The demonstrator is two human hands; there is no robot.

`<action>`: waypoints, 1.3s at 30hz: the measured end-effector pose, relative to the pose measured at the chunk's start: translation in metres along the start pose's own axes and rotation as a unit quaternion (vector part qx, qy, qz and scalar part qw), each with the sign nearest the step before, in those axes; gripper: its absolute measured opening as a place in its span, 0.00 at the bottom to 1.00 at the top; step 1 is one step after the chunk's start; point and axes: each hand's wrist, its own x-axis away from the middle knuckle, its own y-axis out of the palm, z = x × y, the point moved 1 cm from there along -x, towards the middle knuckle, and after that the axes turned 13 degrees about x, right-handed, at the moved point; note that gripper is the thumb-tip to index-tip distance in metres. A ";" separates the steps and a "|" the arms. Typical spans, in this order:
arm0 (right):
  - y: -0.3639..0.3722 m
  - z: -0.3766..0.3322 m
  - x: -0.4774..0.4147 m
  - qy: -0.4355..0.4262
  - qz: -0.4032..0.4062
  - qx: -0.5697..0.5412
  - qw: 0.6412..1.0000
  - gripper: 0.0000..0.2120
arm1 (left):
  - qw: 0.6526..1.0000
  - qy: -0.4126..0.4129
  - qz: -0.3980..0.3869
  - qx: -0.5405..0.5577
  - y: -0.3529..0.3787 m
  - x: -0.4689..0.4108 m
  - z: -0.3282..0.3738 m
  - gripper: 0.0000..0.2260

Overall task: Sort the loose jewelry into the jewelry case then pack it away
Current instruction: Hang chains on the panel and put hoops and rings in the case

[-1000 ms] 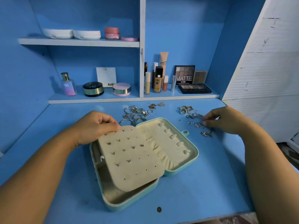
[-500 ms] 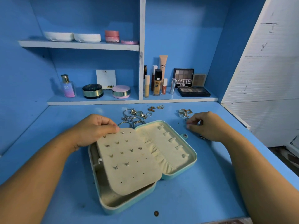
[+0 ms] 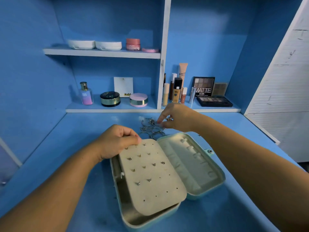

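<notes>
A mint-green jewelry case (image 3: 215,185) lies open on the blue desk. Its cream earring panel (image 3: 152,176) carries several small stud earrings. My left hand (image 3: 117,141) grips the panel's far left corner, thumb on top. Just behind the case lies a heap of silver rings and hoops (image 3: 150,129). My right hand (image 3: 175,118) hovers over that heap, its thumb and fingers pinched together at a small piece; what it pinches is too small to make out. The lid half on the right has a row of hooks (image 3: 195,153).
The desk (image 3: 217,215) is bounded by blue walls at left and back and a white panel (image 3: 287,81) at right. A low shelf behind holds a perfume bottle (image 3: 86,93), compacts, foundation tubes and a palette (image 3: 214,101). An upper shelf holds white dishes (image 3: 95,45).
My right hand has moved left, from the scattered pieces at the right of the desk to the ring heap behind the case. My left hand has kept its hold on the panel.
</notes>
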 end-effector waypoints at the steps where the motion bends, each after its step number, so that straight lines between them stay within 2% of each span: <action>1: 0.003 -0.002 -0.006 -0.007 -0.017 0.012 1.000 0.08 | 1.000 -0.001 0.000 -0.001 -0.001 0.000 0.000 0.10; 4: 0.010 -0.010 -0.011 -0.004 -0.056 0.073 0.996 0.10 | 1.000 0.000 -0.006 -0.006 -0.001 0.000 -0.001 0.12; 9: 0.013 -0.014 -0.013 0.020 -0.043 0.109 0.993 0.08 | 1.000 0.001 0.003 -0.016 0.000 0.000 0.000 0.09; 14: 0.022 -0.014 -0.019 0.059 -0.044 0.140 0.987 0.11 | 1.000 -0.006 0.005 -0.011 0.000 -0.002 0.000 0.09; 17: 0.022 -0.007 -0.024 0.107 -0.016 0.080 0.991 0.10 | 1.000 -0.011 0.008 -0.008 0.001 -0.002 0.000 0.09; 20: 0.020 0.000 -0.022 0.118 -0.032 0.035 0.992 0.08 | 1.000 -0.010 0.011 -0.009 0.002 -0.002 0.000 0.04; 26: 0.020 0.005 -0.011 0.121 -0.023 0.001 0.992 0.09 | 1.000 -0.014 0.019 -0.006 0.002 -0.002 0.001 0.06; 28: 0.020 0.005 -0.011 0.122 -0.010 -0.043 0.992 0.09 | 1.000 -0.017 0.011 0.007 0.002 -0.001 0.002 0.07; 32: 0.017 0.001 -0.012 0.119 0.036 -0.146 0.981 0.09 | 1.000 -0.017 0.002 0.026 0.002 0.000 0.004 0.15; 35: 0.012 -0.003 -0.011 0.120 0.070 -0.196 0.971 0.09 | 0.999 -0.014 -0.006 0.035 0.002 0.000 0.004 0.14; 39: 0.005 -0.004 -0.010 0.117 0.082 -0.209 0.968 0.08 | 0.999 -0.012 -0.004 0.030 0.002 0.001 0.004 0.15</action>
